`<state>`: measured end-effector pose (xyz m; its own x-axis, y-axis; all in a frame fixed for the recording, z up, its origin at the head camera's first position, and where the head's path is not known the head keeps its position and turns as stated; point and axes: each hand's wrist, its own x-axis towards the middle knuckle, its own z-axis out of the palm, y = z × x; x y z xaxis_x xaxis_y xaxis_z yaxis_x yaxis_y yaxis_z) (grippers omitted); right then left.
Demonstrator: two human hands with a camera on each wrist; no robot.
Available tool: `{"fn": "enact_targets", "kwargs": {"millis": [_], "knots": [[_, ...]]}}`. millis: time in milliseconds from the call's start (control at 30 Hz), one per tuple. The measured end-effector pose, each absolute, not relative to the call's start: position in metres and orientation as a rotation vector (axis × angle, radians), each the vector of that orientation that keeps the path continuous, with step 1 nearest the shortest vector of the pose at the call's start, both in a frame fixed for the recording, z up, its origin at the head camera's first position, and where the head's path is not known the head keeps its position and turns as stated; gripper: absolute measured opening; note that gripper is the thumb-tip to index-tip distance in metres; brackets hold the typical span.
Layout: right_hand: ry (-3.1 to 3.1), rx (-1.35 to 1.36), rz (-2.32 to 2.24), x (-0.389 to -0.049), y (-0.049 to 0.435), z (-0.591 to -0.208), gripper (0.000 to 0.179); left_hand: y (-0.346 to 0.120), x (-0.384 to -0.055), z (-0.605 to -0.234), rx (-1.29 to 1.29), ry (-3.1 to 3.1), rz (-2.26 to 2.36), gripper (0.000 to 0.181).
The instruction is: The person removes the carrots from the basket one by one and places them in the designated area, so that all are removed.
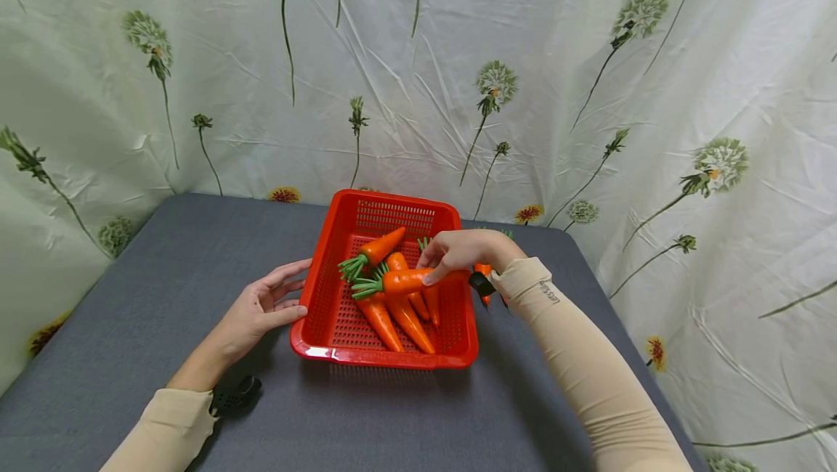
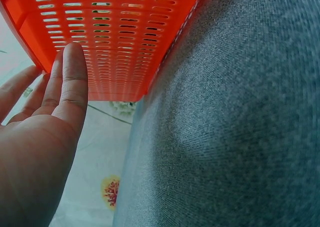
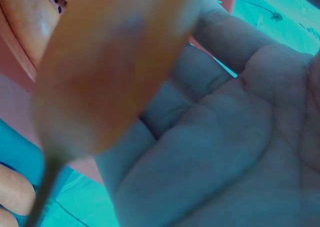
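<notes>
A red plastic basket (image 1: 386,357) with slotted walls stands on the grey table, several orange carrots (image 1: 408,323) with green tops lying inside. Over these, my right hand (image 1: 467,248) pinches one more carrot (image 1: 402,282) between thumb and fingers, its green top pointing left. Close up in the right wrist view, that held carrot (image 3: 110,72) is blurred, with its thin root end toward the lower left. On the basket's left side, my left hand (image 1: 261,308) touches the rim and wall. The left wrist view has its fingers (image 2: 74,82) nearly straight against the slots.
More carrots (image 1: 484,285) lie on the table right of the basket, partly hidden behind my right wrist. A white curtain (image 1: 418,94) with dandelion prints hangs behind the grey table (image 1: 216,254). Dark straps circle both wrists.
</notes>
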<state>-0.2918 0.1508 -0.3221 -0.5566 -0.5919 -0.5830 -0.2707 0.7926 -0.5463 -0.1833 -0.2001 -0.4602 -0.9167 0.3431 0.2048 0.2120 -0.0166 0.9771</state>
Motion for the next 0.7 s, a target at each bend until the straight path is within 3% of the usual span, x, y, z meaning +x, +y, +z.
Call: {"fn": "enact_targets", "kwargs": {"millis": [700], "knots": [[2.205, -0.672, -0.577, -0.292, 0.172, -0.310, 0.025, -0.199, -0.183, -0.461, 0.598, 2.156, 2.076, 0.068]]}}
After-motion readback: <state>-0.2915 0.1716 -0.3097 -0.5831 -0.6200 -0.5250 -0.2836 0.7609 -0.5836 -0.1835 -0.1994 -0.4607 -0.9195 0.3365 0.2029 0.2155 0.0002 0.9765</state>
